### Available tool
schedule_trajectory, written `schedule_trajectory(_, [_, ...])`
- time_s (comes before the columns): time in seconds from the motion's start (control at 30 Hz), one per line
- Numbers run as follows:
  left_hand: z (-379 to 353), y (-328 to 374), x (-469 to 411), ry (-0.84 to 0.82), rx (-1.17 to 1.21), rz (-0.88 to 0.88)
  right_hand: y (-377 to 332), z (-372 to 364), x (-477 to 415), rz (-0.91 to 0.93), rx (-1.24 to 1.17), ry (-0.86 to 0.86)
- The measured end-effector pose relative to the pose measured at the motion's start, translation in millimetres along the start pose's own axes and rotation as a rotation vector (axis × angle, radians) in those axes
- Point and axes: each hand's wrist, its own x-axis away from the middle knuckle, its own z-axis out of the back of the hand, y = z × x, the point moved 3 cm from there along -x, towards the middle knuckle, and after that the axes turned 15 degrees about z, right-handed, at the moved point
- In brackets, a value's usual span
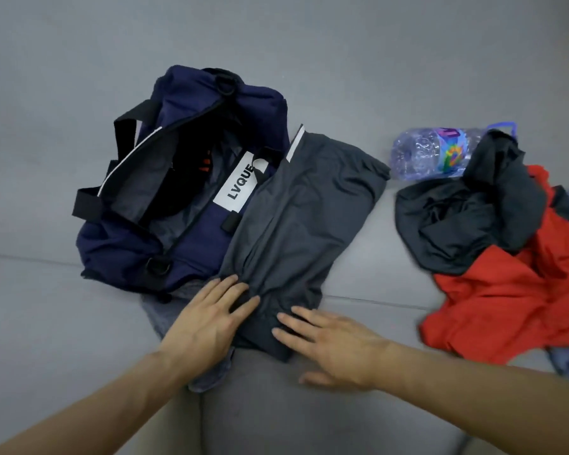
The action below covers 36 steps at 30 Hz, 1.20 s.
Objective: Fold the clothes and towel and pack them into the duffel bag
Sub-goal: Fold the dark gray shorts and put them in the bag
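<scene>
Both flat, fingers straight, clasping nothing, my left grip [207, 320] and right grip [339, 346] press the near end of the grey garment [309, 208]; the open duffel bag [184, 103] lies just beyond my left grip.

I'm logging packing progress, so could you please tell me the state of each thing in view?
Navy duffel bag: unzipped, gaping open.
Grey garment: laid out flat, partly folded, edge overlapping the bag.
Left hand: open, pressing flat on its near end.
Right hand: open, pressing flat on the same end.
Plastic water bottle: on its side, partly covered by cloth.
Dark crumpled garment: unfolded, heaped on the red one.
Red garment: unfolded, crumpled.
</scene>
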Motion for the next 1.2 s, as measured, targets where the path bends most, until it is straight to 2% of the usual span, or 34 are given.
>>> schedule_trajectory(0.1, [0.5, 25.1, -15.7, -0.127, -0.095, 0.011, 16.4, -12.2, 17.2, -0.064, -0.019, -0.121])
schedule_trajectory(0.3, [2.2, 79.8, -37.5, -0.201, -0.058, -0.084, 35.7, -26.5, 86.6, -0.222, 0.008, -0.201])
schedule_trajectory(0.33, [1.2, 94.0, -41.6, -0.205, -0.041, -0.114, 35.6, -30.2, 103.1, -0.254, -0.005, -0.199])
schedule_trajectory(0.43, [-8.2, 130.3, -42.4, -0.353, -0.056, -0.156, 26.4, -52.0, 150.1, -0.319, -0.046, -0.123])
schedule_trajectory(0.5, [-16.6, 146.0, -31.7, -0.28, -0.023, -0.215, 17.2, -71.3, 169.8, -0.366, -0.008, -0.065])
schedule_trajectory(0.57, [-25.9, 152.4, -16.9, -0.228, -0.048, -0.23, 6.4, -90.1, 170.5, -0.379, -0.019, 0.07])
schedule_trajectory(0.7, [-36.4, 145.1, 0.8, -0.123, -0.045, -0.194, -13.4, -94.0, 129.8, -0.282, 0.027, 0.234])
schedule_trajectory(0.83, [-34.0, 144.3, 6.8, -0.103, -0.045, -0.161, -5.5, -102.4, 110.9, -0.331, -0.017, 0.256])
schedule_trajectory(0.9, [-32.2, 148.0, 6.9, -0.069, -0.022, -0.202, -1.9, -100.1, 108.3, -0.335, -0.021, 0.286])
schedule_trajectory(1.03, [-31.5, 151.3, 1.4, -0.05, 0.007, -0.245, 3.7, -94.5, 108.6, -0.312, 0.027, 0.33])
schedule_trajectory(1.2, [-32.0, 151.6, -11.9, -0.041, 0.037, -0.198, 10.4, -90.9, 101.4, -0.327, 0.098, 0.418])
